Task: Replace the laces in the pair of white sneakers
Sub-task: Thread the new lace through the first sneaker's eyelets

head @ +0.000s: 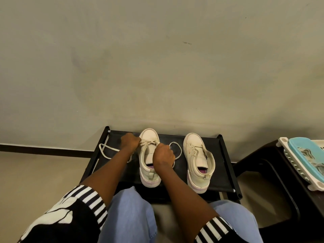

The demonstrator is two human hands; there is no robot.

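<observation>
- I judge the lace (148,142) light, limp and slippery; it is best pinched close beside an eyelet.
- The left sneaker (149,135) looks light and stiff-soled; hard pulls may slide it on the black rack (223,155).
- My left hand (129,141) and right hand (164,155) are curled, each pinching a lace strand over the far eyelets, either side of the shoe.
- Slack loops trail left and right; the right sneaker (197,146) stands apart to the right, untouched.

Both forearms reach forward; the left hand (130,141) sits beside the sneaker (149,135), the right hand (164,155) over it, each pinching its lace (149,142).
</observation>
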